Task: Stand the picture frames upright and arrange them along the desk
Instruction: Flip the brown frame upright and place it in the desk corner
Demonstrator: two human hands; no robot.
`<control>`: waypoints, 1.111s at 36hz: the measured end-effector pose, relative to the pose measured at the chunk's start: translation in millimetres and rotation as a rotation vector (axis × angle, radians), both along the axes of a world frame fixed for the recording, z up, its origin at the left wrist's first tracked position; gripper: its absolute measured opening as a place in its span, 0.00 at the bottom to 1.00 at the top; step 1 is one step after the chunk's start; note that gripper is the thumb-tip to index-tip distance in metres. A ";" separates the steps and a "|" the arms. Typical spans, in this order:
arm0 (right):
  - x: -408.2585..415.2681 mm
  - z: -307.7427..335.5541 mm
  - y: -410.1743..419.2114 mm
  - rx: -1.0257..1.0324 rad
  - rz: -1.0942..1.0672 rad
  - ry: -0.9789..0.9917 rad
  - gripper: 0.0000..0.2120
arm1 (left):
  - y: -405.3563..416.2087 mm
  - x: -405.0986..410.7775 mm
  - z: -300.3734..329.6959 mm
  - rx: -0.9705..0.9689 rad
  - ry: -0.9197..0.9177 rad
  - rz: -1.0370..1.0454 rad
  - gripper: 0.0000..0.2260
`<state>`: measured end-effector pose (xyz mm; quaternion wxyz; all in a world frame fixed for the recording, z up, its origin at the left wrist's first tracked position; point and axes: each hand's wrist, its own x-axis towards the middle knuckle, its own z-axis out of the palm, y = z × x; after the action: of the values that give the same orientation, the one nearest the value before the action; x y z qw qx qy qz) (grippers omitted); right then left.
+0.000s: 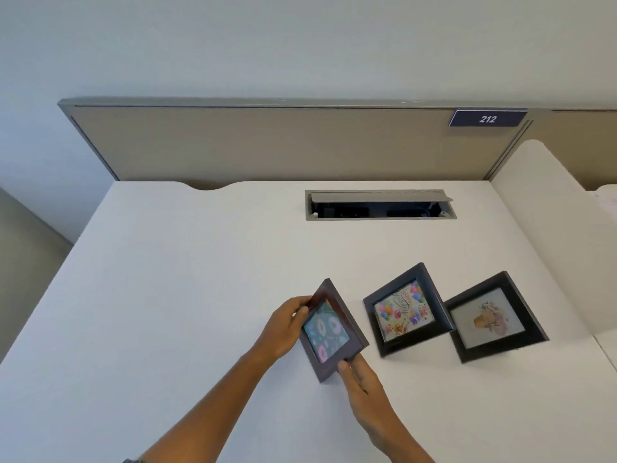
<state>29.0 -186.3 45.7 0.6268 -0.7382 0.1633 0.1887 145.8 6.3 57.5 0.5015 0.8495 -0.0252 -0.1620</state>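
Both forearms cut off by bottom edge; cable tray [380, 212] interior dark.

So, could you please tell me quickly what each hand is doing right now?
Left hand: closed on the doughnut frame, upper left edge.
Right hand: gripping that frame's lower corner.

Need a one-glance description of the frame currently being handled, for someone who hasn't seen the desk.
On the white desk, in front of the open cable tray, three dark picture frames sit in a row. Take the leftmost frame, gripped by the left hand and right hand. Its picture is teal with pink doughnut-like rings, unlike the balloon frame and pale frame.
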 end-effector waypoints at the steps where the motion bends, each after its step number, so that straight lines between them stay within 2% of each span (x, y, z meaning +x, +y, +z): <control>1: -0.6 0.7 3.3 0.008 -0.031 -0.004 0.17 | 2.3 2.2 -1.1 0.005 -0.003 -0.008 0.15; 8: 18.7 14.9 24.2 0.005 -0.135 -0.052 0.18 | 28.8 19.3 1.3 -0.070 0.019 -0.001 0.10; 14: 54.7 28.5 49.9 -0.010 -0.103 -0.092 0.18 | 75.2 31.4 13.3 -0.178 0.019 0.061 0.09; 27: 172.2 66.2 152.0 -0.032 0.189 -0.150 0.13 | 205.2 56.9 32.6 -0.224 -0.065 0.321 0.10; 40: 291.4 64.2 267.2 -0.017 0.437 -0.097 0.14 | 315.1 107.0 29.3 -0.136 -0.083 0.538 0.09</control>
<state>320.3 80.9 109.8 0.5720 -0.7693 -0.0291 0.2830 252.8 321.5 86.8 0.5811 0.7958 0.1699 0.0140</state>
